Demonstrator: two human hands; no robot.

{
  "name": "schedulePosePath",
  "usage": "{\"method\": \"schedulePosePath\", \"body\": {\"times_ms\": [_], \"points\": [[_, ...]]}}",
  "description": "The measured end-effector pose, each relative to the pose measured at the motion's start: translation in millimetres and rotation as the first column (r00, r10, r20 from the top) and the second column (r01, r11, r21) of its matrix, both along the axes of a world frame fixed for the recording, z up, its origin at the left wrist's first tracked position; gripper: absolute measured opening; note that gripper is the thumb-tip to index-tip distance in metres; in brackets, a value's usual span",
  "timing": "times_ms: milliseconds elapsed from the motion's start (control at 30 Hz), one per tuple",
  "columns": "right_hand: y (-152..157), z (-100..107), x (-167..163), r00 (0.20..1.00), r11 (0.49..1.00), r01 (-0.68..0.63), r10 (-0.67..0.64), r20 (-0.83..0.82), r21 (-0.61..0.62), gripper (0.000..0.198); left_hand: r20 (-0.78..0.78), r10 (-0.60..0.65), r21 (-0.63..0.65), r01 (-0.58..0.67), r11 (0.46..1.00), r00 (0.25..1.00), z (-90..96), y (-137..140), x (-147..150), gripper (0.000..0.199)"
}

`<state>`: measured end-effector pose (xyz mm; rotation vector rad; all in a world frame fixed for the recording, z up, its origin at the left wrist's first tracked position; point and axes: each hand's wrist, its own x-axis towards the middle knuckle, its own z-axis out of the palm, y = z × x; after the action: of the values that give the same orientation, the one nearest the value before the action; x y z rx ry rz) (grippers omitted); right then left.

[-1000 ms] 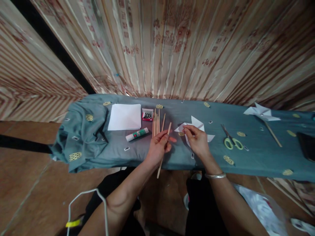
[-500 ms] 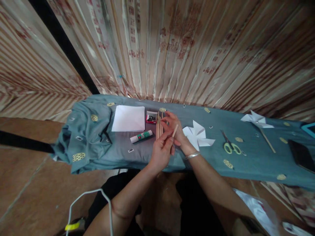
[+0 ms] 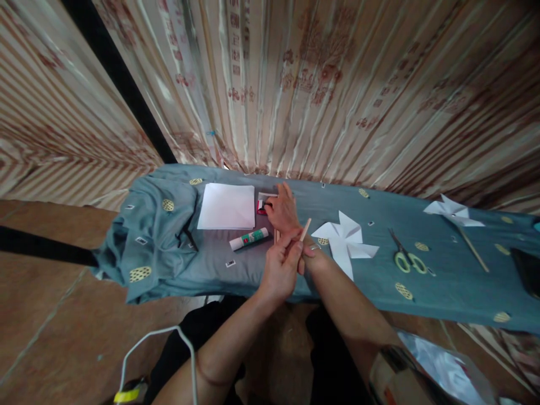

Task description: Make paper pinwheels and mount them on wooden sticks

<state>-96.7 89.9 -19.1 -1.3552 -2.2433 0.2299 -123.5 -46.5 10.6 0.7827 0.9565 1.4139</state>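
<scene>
My left hand (image 3: 282,261) is closed round a thin wooden stick (image 3: 306,229), whose upper end points up and to the right. Crossing above it, my right hand (image 3: 283,211) reaches into a small red-and-white box (image 3: 261,207). Its thumb and forefinger come together at the box, while other fingers stretch past it; whatever lies between the fingertips is hidden. The small dark metal pieces in the box are mostly covered. More wooden sticks (image 3: 276,236) lie under my hands, largely hidden. Right of my wrist is a folded white paper pinwheel (image 3: 346,241) without a stick.
A stack of white paper (image 3: 228,206) and a glue stick (image 3: 248,239) lie to the left on the cloth-covered table (image 3: 219,281). Scissors (image 3: 403,256) with green handles, a pinwheel on a stick (image 3: 455,214) and a dark flat object (image 3: 525,273) lie to the right. A curtain (image 3: 337,112) hangs behind.
My right hand has moved left and away from me, from the sticks to the red box. My left hand keeps the stick. The view has shifted slightly.
</scene>
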Motion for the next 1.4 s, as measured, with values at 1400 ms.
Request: {"method": "schedulePosePath", "body": {"times_ms": [1400], "points": [[6.1, -4.8, 32.7, 0.816, 0.942, -0.095, -0.111, -0.567, -0.322, 0.017, 0.142, 0.045, -0.077, -0.034, 0.996, 0.989, 3.7, 10.8, -12.5, 0.044]]}}
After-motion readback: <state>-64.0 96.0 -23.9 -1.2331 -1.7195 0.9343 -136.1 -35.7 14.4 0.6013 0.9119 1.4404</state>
